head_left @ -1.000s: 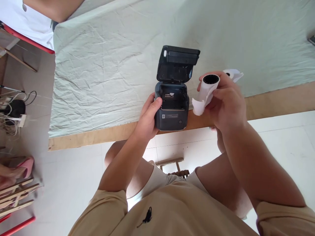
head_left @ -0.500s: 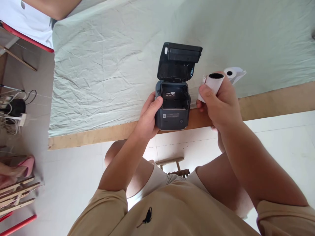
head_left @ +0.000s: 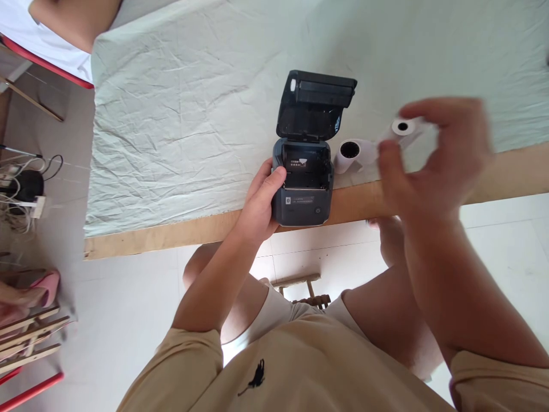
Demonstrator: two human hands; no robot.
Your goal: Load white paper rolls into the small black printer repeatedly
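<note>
My left hand [head_left: 261, 197] grips the left side of a dark grey portable label printer [head_left: 302, 206], its thumb over the edge of the paper bay. The printer's lid [head_left: 309, 109] is flipped up, and no roll lies in the bay. Just right of the printer, a white paper roll [head_left: 343, 163] with a wide dark core stands on the cloth, a strip trailing from it. Farther right is a smaller-cored white roll [head_left: 395, 127]. My right hand [head_left: 441, 154], blurred by motion, is open around that second roll, thumb and forefinger apart; contact cannot be made out.
A pale green cloth [head_left: 193, 131] covers the table, with its bare wooden edge [head_left: 163, 243] towards me. Another person's arm [head_left: 81, 20] rests at the upper left. Cables and a power strip [head_left: 38, 207] lie on the floor at left, near a wooden rack [head_left: 34, 337].
My right hand has let go of the wide-cored roll, which now stands beside the printer, and moved right to the other roll. My left hand still holds the printer.
</note>
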